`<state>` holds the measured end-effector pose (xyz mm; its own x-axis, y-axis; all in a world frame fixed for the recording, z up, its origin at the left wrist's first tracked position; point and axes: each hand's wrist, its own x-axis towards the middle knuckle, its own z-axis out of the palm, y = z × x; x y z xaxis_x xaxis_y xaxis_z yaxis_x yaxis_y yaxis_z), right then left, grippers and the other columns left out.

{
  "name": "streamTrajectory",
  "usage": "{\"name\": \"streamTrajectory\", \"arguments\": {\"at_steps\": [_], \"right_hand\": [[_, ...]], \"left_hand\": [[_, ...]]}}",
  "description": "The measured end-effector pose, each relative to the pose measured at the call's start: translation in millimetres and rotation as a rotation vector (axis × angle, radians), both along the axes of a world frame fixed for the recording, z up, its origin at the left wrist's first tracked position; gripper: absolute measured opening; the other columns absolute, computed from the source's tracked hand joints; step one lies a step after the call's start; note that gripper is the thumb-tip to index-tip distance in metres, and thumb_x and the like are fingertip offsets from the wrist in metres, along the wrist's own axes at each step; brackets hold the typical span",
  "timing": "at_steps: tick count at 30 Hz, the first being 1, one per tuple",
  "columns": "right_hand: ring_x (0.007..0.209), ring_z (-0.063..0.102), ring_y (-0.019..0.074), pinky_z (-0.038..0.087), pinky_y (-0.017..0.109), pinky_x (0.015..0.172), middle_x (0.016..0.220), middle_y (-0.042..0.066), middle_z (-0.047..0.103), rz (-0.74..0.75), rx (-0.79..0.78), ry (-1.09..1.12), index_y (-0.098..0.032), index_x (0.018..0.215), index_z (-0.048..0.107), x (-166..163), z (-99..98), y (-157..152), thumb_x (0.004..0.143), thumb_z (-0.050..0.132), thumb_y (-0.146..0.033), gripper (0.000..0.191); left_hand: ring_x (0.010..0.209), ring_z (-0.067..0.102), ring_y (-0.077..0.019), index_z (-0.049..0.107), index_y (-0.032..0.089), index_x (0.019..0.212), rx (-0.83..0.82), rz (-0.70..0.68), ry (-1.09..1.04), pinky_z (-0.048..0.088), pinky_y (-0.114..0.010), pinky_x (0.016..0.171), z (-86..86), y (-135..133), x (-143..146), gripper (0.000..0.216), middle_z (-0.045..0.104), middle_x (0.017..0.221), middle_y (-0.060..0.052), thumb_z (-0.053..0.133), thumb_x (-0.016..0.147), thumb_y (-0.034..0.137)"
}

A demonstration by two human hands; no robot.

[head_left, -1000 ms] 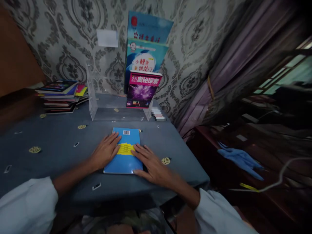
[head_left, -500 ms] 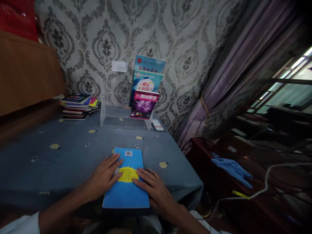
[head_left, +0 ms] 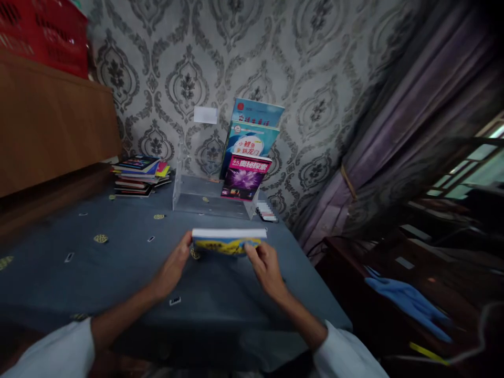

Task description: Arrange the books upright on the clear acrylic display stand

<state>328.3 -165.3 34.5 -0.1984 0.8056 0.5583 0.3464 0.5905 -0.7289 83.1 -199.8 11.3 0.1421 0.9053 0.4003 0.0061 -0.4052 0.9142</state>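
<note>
Between my hands a blue and yellow book is tilted up above the table, its white page edge turned toward the top. My left hand grips its left side. My right hand holds the right side, thumb on the cover. Beyond it stands a clear acrylic rack. A magenta book leans at the rack's right end, in front of a teal book and a light blue book.
A stack of books lies at the back left beside a wooden cabinet with a red basket on it. A pixelated flat object lies right of the rack. A blue glove rests on dark furniture at right.
The book lay flat with its blue, barcoded cover up under both hands. Now it is lifted and tilted, gripped at both sides, and farther forward. The view has shifted slightly.
</note>
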Motion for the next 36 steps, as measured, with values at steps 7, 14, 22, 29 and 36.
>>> {"name": "streamTrajectory", "arguments": {"at_steps": [7, 14, 22, 29, 36], "right_hand": [[0.092, 0.069, 0.0264, 0.055, 0.037, 0.084, 0.103, 0.01, 0.077, -0.032, -0.113, 0.076, -0.017, 0.11, 0.07, -15, -30.2, 31, 0.096, 0.046, -0.063, 0.054], [0.101, 0.067, 0.0271, 0.053, 0.039, 0.093, 0.113, 0.01, 0.075, -0.016, -0.165, 0.097, -0.018, 0.116, 0.067, -19, -41.6, 40, 0.094, 0.046, -0.066, 0.056], [0.088, 0.067, 0.0255, 0.056, 0.035, 0.076, 0.095, 0.007, 0.076, 0.061, -0.372, 0.269, -0.019, 0.104, 0.067, -33, -33.7, 59, 0.082, 0.059, -0.074, 0.059], [0.041, 0.044, 0.0111, 0.027, 0.021, 0.034, 0.052, -0.003, 0.056, 0.13, -0.59, 0.326, -0.017, 0.089, 0.064, -42, -44.6, 62, 0.075, 0.065, -0.077, 0.061], [0.038, 0.041, 0.008, 0.022, 0.018, 0.03, 0.049, -0.005, 0.053, 0.193, -0.761, 0.338, -0.017, 0.08, 0.062, -42, -47.7, 68, 0.07, 0.075, -0.067, 0.053]], "left_hand": [[0.144, 0.043, -0.0304, 0.056, 0.019, 0.134, -0.03, 0.203, -0.056, 0.04, -0.041, 0.118, 2.0, 43, 32, 0.066, 0.063, 0.139, -0.01, 0.048, 0.093, 0.069], [0.132, 0.057, -0.0306, 0.066, 0.017, 0.122, -0.141, 0.215, -0.231, 0.046, -0.041, 0.113, 2.8, 74, 40, 0.067, 0.071, 0.13, -0.01, 0.054, 0.087, 0.073], [0.112, 0.071, -0.0277, 0.069, 0.016, 0.12, -0.257, 0.167, -0.307, 0.056, -0.04, 0.1, 18.9, 96, 36, 0.06, 0.076, 0.118, -0.012, 0.043, 0.098, 0.066], [0.089, 0.076, -0.0206, 0.065, 0.017, 0.119, -0.53, 0.274, -0.225, 0.061, -0.029, 0.078, 9.5, 96, 21, 0.036, 0.079, 0.104, -0.01, 0.055, 0.099, 0.045], [0.056, 0.068, -0.0156, 0.042, 0.018, 0.144, -0.71, 0.33, -0.108, 0.055, -0.024, 0.051, -0.5, 95, 10, 0.05, 0.075, 0.084, -0.003, 0.054, 0.095, 0.017]]}}
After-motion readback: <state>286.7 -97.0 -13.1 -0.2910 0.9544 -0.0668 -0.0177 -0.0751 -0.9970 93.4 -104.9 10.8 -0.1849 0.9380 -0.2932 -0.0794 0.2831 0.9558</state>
